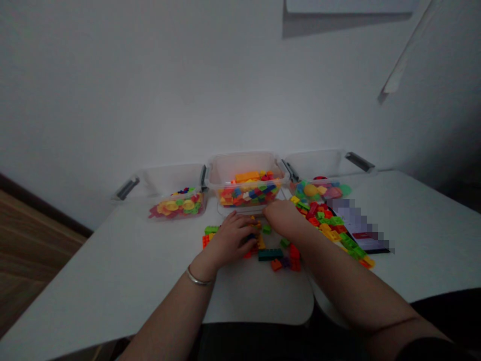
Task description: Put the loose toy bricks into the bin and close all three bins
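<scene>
Around the left hand (230, 238), plastic bricks (270, 254)

Left hand (231, 238): lying palm down, fingers bent a little.
Right hand (283, 218): reaching out ahead, fingers curled down.
Both hands: close together, side by side.
Left arm (169, 316): bare, bent a bit.
Right arm (349, 286): bare, stretched out long.

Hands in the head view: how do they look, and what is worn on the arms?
The left hand and right hand wear no gloves. A thin silver bangle circles the left wrist, and a dark sleeve covers the right upper arm.
</scene>
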### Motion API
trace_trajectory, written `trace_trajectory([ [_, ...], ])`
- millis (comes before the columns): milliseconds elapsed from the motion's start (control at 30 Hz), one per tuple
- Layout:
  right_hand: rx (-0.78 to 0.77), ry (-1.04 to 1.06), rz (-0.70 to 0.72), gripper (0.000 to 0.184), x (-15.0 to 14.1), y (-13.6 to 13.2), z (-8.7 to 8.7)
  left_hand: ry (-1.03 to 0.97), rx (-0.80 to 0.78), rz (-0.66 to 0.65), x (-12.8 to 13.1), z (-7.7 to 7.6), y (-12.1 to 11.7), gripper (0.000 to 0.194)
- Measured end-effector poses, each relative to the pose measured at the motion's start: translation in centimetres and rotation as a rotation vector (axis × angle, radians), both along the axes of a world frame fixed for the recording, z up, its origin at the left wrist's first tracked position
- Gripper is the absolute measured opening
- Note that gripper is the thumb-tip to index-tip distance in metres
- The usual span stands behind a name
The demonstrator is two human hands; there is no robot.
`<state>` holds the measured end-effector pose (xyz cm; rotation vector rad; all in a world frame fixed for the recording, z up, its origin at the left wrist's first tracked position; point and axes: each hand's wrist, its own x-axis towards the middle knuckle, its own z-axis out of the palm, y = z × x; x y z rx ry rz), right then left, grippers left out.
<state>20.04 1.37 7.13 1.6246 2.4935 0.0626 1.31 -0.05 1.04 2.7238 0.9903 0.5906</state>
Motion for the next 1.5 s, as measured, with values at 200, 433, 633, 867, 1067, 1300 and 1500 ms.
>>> trace_trajectory([
  [200, -0.035, 0.02, 0.042, 0.032, 0.2, 0.1, -0.4, -0.001, -0.011, 0.0, 0.0, 0.0, 0.0, 0.02],
  [433, 0.073, 0.438, 0.185, 0.02, 2.8, -0.1, 2.7, 0.003, -0.005, -0.008, -0.4, -0.2, -0.1, 0.021],
  [633, 0.554, 0.976, 0.064, 0.019, 5.7, 2.7, 2.6, -0.023, -0.005, -0.012, -0.6, -0.6, -0.1, 0.02],
  [867, 0.538, 0.96, 0.039, 0.026, 6.2, 5.7, -0.4, -0.018, -0.012, -0.01, -0.5, -0.5, 0.0, 0.021],
  [1067, 0.47, 0.652, 0.14, 0.031, 5.8, 5.8, -0.5, -0.025, 0.001, -0.015, -0.3, -0.4, 0.0, 0.02],
  [1300, 0.453, 0.438, 0.15, 0.036, 5.1, 4.9, 0.5, -0.003, -0.04, 0.0, -0.2, -0.1, -0.1, 0.021],
  [1500, 0.408, 0.528, 0.163, 0.034, 5.1, 4.7, 0.4, -0.01, -0.023, -0.007, -0.2, -0.1, -0.1, 0.019],
])
